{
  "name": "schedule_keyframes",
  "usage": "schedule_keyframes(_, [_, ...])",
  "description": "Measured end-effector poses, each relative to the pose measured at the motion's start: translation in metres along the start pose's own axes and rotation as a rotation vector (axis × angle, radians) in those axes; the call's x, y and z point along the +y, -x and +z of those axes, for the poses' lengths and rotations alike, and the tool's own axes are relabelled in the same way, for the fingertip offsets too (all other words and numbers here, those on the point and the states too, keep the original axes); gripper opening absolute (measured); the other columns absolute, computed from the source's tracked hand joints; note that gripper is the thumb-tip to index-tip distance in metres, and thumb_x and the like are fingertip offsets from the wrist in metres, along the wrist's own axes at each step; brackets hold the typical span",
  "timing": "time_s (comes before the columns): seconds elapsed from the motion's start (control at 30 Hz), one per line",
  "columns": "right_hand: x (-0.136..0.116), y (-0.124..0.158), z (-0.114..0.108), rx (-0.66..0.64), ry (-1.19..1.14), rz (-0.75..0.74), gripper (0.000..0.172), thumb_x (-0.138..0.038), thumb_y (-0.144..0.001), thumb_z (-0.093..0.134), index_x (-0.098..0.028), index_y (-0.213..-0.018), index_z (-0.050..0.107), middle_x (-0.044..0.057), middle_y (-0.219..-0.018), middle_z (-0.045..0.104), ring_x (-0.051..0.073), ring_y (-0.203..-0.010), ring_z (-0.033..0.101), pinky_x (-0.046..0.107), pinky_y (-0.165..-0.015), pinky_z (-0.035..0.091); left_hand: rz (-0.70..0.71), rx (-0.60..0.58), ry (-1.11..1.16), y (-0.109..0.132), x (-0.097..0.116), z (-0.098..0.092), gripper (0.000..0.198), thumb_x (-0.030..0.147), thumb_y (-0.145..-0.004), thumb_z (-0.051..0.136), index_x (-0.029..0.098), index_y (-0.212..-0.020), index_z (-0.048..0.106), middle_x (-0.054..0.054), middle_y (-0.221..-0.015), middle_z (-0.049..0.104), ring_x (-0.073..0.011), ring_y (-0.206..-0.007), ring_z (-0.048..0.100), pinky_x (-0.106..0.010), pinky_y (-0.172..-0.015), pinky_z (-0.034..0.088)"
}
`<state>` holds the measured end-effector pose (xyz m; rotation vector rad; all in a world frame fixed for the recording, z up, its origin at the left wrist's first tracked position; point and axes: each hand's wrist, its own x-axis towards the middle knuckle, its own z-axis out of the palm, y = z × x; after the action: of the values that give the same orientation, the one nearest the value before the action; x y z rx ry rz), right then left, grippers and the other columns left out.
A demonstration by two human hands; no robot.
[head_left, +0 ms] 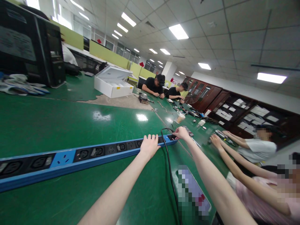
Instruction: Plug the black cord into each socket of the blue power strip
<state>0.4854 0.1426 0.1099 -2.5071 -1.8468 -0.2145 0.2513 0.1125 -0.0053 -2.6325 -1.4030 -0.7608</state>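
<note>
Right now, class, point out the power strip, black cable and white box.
Power strip (90, 153): head view, black socket face, partway along.
Black cable (169, 165): head view, the length below its loop.
White box (117, 92): head view, its front wall.

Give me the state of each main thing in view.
Left hand: laid across the power strip
Right hand: pinching the black plug
Power strip: on the green table, sockets up
Black plug: at strip's right end; seating unclear
Black cord: arched over the strip, slack
White box: lid raised
Phone: lying flat
Gloves: unworn, lying on the table
Ceiling lights: on
</note>
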Motion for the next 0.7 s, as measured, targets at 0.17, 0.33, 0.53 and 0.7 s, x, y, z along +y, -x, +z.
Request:
schedule_keyframes(0.17, [0.005, 0.002, 0.011, 0.011, 0.017, 0.03, 0.024, -0.039, -0.09, 0.067, -0.018, -0.095, 0.077, 0.009, -0.073, 0.075, 0.02, -0.088, 0.073, 0.025, -0.081, 0.052, -0.004, -0.005, 0.004, 0.0, 0.0, -0.002, 0.068, 0.056, -0.097, 0.048, 0.016, -0.151, 0.044, -0.022, -0.135, 0.06, -0.0361, -0.121, 0.053, -0.052, -0.101, 0.039])
schedule_keyframes(0.33, [0.01, -0.006, 0.016, 0.017, 0.054, 0.048, 0.026, -0.043, -0.086, 0.07, -0.019, -0.096, 0.077, 0.01, -0.089, 0.077, 0.021, -0.096, 0.072, 0.028, -0.083, 0.051, -0.004, -0.003, 0.014, 0.001, 0.001, -0.004, 0.067, 0.056, -0.096, 0.049, 0.017, -0.151, 0.044, -0.021, -0.135, 0.06, -0.0359, -0.121, 0.053, -0.051, -0.101, 0.039])
schedule_keyframes(0.53, [0.013, -0.005, 0.023, 0.043, 0.073, 0.056, 0.031, -0.046, -0.09, 0.064, -0.02, -0.101, 0.075, 0.012, -0.096, 0.076, 0.023, -0.1, 0.07, 0.029, -0.084, 0.05, -0.011, -0.007, 0.011, 0.001, 0.001, -0.002, 0.068, 0.056, -0.096, 0.05, 0.018, -0.152, 0.043, -0.021, -0.133, 0.06, -0.0356, -0.12, 0.053, -0.051, -0.101, 0.039])
schedule_keyframes(0.7, [0.011, -0.005, 0.028, 0.061, 0.082, 0.05, 0.029, -0.045, -0.091, 0.062, -0.02, -0.104, 0.072, 0.013, -0.106, 0.074, 0.026, -0.102, 0.07, 0.034, -0.086, 0.05, -0.012, -0.012, -0.003, 0.0, 0.001, -0.002, 0.069, 0.056, -0.094, 0.052, 0.018, -0.151, 0.044, -0.02, -0.13, 0.061, -0.0344, -0.117, 0.054, -0.051, -0.099, 0.041])
